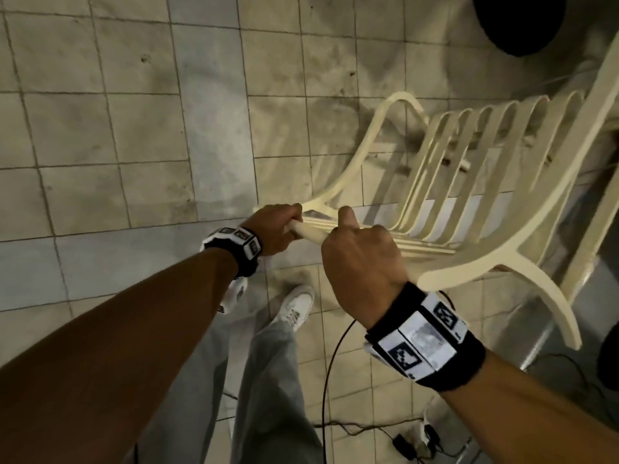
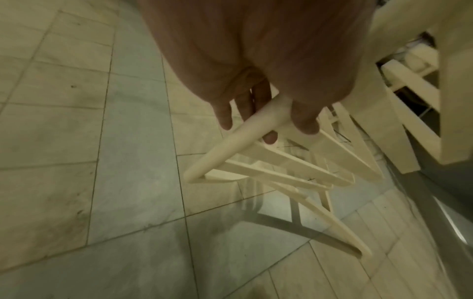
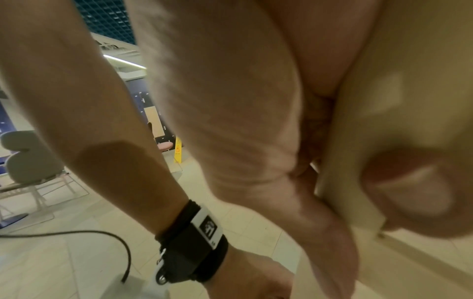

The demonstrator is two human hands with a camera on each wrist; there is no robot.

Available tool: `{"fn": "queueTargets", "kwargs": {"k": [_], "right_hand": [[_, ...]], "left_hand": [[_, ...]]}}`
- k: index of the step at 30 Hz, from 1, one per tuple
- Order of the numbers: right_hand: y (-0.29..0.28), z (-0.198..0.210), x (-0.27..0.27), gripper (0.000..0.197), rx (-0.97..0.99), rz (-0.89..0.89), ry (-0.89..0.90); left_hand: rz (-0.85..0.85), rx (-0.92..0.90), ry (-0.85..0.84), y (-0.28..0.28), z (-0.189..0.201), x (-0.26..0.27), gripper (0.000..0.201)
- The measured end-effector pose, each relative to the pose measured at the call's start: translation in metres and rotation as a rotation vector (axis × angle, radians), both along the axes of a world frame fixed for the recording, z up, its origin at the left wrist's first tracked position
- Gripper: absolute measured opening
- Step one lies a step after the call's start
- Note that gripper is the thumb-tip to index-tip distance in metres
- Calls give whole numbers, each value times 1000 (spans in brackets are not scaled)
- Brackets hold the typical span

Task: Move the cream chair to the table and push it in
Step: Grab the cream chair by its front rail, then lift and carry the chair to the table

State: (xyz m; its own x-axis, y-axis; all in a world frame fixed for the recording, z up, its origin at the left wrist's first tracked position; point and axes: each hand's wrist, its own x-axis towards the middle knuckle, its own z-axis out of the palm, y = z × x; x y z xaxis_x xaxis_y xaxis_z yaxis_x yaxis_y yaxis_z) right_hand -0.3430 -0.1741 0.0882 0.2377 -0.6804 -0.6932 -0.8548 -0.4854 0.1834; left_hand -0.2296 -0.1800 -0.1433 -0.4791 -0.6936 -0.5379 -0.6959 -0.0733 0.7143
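The cream slatted chair is tipped, with its back's top rail toward me and its legs reaching away over the tiled floor. My left hand grips the left end of that rail, fingers curled round it. My right hand grips the same rail just to the right, thumb up. In the left wrist view my left hand wraps the rail, and the chair slats run down to the right. The right wrist view shows my right hand closed on the cream rail.
A tall cream post stands at the right edge beside the chair; whether it belongs to the table is unclear. A black round object sits top right. Cables lie by my shoe. Open tiles lie left.
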Motion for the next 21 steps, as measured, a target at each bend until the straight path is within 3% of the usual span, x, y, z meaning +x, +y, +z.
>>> {"fn": "queueTargets", "kwargs": {"k": [4, 8, 10, 11, 14, 16, 21], "right_hand": [[6, 71, -30, 15, -117, -38, -72], [14, 149, -65, 11, -159, -25, -88], [12, 152, -78, 9, -234, -24, -128], [33, 207, -99, 9, -301, -121, -81], [44, 196, -114, 7, -368, -79, -157], [70, 220, -142, 12, -410, -152, -167], [123, 233, -206, 26, -418, -256, -179]], "left_hand": [[-66, -190, 112, -5, 63, 14, 27], [-104, -402, 192, -24, 158, 19, 27], [-72, -470, 184, -35, 183, 31, 28], [-187, -595, 186, -36, 236, 8, 29], [-182, -651, 101, -39, 257, 18, 32], [-228, -712, 96, -23, 286, -1, 34], [-314, -700, 90, 12, 334, -50, 39]]}}
